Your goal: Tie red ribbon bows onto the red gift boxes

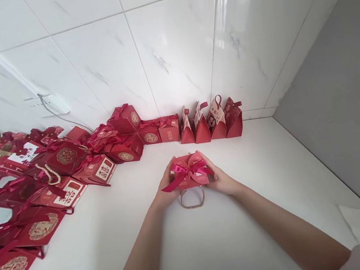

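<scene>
Between my two hands is a red gift box [191, 180] with a magenta ribbon bow [190, 170] tied across its top. My left hand [167, 186] presses against its left side, fingers partly hidden behind it. On the opposite side my right hand [221, 179] grips the box, its thumb and fingers curled round the edge. A twisted rope handle [193, 205] loops out from the near side of the box, over the white tabletop [196, 249].
Along the tiled wall stand several upright triangular red boxes [201, 125] and ribboned red boxes [169, 129]. A pile of red gift boxes [65, 157] fills the left side. A cable [60, 118] runs from a wall socket [51, 104]. A grey panel [337, 86] borders the right.
</scene>
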Demonstrator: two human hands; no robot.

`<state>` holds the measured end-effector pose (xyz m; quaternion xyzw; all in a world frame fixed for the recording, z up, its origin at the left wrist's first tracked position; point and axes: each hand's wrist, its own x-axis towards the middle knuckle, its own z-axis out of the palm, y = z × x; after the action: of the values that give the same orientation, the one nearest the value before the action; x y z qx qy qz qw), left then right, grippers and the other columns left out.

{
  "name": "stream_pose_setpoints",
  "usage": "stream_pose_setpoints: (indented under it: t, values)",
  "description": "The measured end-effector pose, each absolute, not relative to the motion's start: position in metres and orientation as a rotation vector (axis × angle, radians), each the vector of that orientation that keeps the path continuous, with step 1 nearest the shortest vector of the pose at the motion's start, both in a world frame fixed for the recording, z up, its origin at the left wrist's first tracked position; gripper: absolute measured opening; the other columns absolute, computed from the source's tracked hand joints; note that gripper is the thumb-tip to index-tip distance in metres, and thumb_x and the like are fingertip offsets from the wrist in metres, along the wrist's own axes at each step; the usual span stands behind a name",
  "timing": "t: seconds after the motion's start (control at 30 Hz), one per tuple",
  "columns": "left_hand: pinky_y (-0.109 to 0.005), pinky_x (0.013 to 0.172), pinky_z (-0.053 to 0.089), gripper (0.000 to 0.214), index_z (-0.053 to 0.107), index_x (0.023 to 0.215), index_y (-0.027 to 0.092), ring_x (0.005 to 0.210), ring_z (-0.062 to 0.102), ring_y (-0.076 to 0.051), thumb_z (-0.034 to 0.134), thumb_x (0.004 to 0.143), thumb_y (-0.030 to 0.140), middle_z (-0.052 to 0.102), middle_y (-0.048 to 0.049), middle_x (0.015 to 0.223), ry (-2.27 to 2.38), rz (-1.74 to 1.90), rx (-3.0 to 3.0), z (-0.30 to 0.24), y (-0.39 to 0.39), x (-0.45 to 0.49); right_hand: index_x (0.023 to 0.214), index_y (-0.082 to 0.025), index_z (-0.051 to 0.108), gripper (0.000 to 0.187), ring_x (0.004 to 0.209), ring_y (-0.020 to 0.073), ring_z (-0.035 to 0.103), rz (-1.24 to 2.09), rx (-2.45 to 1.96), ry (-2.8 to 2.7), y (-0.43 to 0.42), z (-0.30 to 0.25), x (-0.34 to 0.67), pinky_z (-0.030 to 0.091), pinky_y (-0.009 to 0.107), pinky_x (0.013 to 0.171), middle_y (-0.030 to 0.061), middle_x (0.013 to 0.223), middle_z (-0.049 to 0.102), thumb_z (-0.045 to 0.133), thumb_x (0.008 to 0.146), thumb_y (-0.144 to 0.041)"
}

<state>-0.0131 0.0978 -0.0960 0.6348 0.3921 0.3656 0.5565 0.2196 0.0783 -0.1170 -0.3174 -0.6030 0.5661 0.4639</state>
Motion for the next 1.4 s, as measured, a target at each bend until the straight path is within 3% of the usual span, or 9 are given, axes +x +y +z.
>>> stream_pose_setpoints:
  t: [0.1, 0.27, 0.37, 0.6, 0.7, 0.83, 1.0, 1.2, 1.4]
  values:
    - [-0.038, 0.08, 0.056, 0.096, 0.019, 0.153, 0.033, 0.098, 0.064, -0.024, 0.075, 0.076, 0.026, 0.064, -0.0084, 0.114, 0.992, 0.788, 1.531, -0.095, 0.097, -0.015, 0.156, -0.035, 0.011, 0.099, 0.146, 0.0268, 0.029, 1.405, -0.778, -1.465, 0.083, -0.12, 0.222, 0.04, 0.042, 0.111, 0.0049, 0.161, 0.024, 0.071, 0.079, -0.018]
    - [-0.04, 0.084, 0.054, 0.096, 0.022, 0.152, 0.03, 0.1, 0.063, -0.024, 0.076, 0.074, 0.024, 0.063, -0.0077, 0.109, 1.036, 0.798, 1.536, -0.093, 0.097, -0.014, 0.157, -0.032, 0.012, 0.101, 0.136, 0.0272, 0.046, 1.474, -0.741, -1.445, 0.088, -0.123, 0.224, 0.042, 0.045, 0.108, 0.0087, 0.152, 0.041, 0.073, 0.077, -0.017]
    - [-0.041, 0.083, 0.055, 0.095, 0.022, 0.152, 0.028, 0.097, 0.063, -0.025, 0.076, 0.073, 0.024, 0.064, -0.0079, 0.105, 1.042, 0.78, 1.544, -0.091, 0.098, -0.013, 0.156, -0.033, 0.013, 0.101, 0.133, 0.027, 0.048, 1.478, -0.766, -1.443, 0.09, -0.124, 0.225, 0.043, 0.045, 0.107, 0.0084, 0.147, 0.047, 0.073, 0.077, -0.017]
    - [-0.047, 0.097, 0.048, 0.084, 0.038, 0.146, 0.024, 0.112, 0.059, -0.03, 0.079, 0.073, 0.034, 0.058, -0.0141, 0.13, 0.995, 0.881, 1.597, -0.103, 0.104, -0.018, 0.154, -0.033, 0.02, 0.095, 0.13, 0.0273, 0.05, 1.553, -0.703, -1.396, 0.096, -0.123, 0.227, 0.044, 0.046, 0.106, 0.0087, 0.152, 0.04, 0.076, 0.078, -0.03]
    - [-0.043, 0.094, 0.049, 0.078, 0.04, 0.147, 0.023, 0.101, 0.062, -0.025, 0.071, 0.079, 0.046, 0.055, -0.0134, 0.136, 1.038, 0.916, 1.557, -0.112, 0.108, -0.019, 0.149, -0.031, 0.035, 0.076, 0.129, 0.0269, 0.052, 1.547, -0.685, -1.393, 0.099, -0.12, 0.229, 0.043, 0.046, 0.108, 0.0079, 0.154, 0.037, 0.072, 0.083, -0.039]
    - [-0.037, 0.086, 0.05, 0.068, 0.046, 0.144, 0.022, 0.085, 0.061, -0.019, 0.058, 0.086, 0.055, 0.059, -0.0118, 0.127, 1.109, 0.964, 1.588, -0.119, 0.109, -0.016, 0.144, -0.029, 0.043, 0.062, 0.125, 0.026, 0.055, 1.512, -0.768, -1.391, 0.101, -0.118, 0.231, 0.041, 0.047, 0.109, 0.0094, 0.147, 0.045, 0.064, 0.088, -0.048]
    - [-0.034, 0.083, 0.049, 0.065, 0.047, 0.144, 0.02, 0.076, 0.057, -0.016, 0.05, 0.09, 0.057, 0.062, -0.0108, 0.117, 1.105, 1.001, 1.634, -0.121, 0.109, -0.014, 0.142, -0.027, 0.044, 0.062, 0.118, 0.025, 0.058, 1.502, -0.785, -1.4, 0.1, -0.118, 0.232, 0.042, 0.047, 0.108, 0.0111, 0.144, 0.046, 0.064, 0.088, -0.049]
    - [-0.033, 0.08, 0.049, 0.062, 0.05, 0.141, 0.021, 0.073, 0.057, -0.016, 0.046, 0.092, 0.057, 0.066, -0.0077, 0.105, 1.132, 1.02, 1.562, -0.12, 0.109, -0.011, 0.148, -0.031, 0.035, 0.079, 0.126, 0.0275, 0.052, 1.542, -0.716, -1.439, 0.101, -0.123, 0.234, 0.042, 0.049, 0.107, 0.0103, 0.151, 0.036, 0.073, 0.081, -0.046]
    - [-0.03, 0.076, 0.049, 0.064, 0.049, 0.142, 0.022, 0.074, 0.057, -0.016, 0.048, 0.09, 0.059, 0.065, -0.0087, 0.112, 1.105, 1.028, 1.546, -0.118, 0.107, -0.01, 0.147, -0.033, 0.033, 0.077, 0.122, 0.0263, 0.054, 1.535, -0.7, -1.433, 0.101, -0.126, 0.234, 0.043, 0.05, 0.107, 0.0104, 0.149, 0.038, 0.073, 0.081, -0.043]
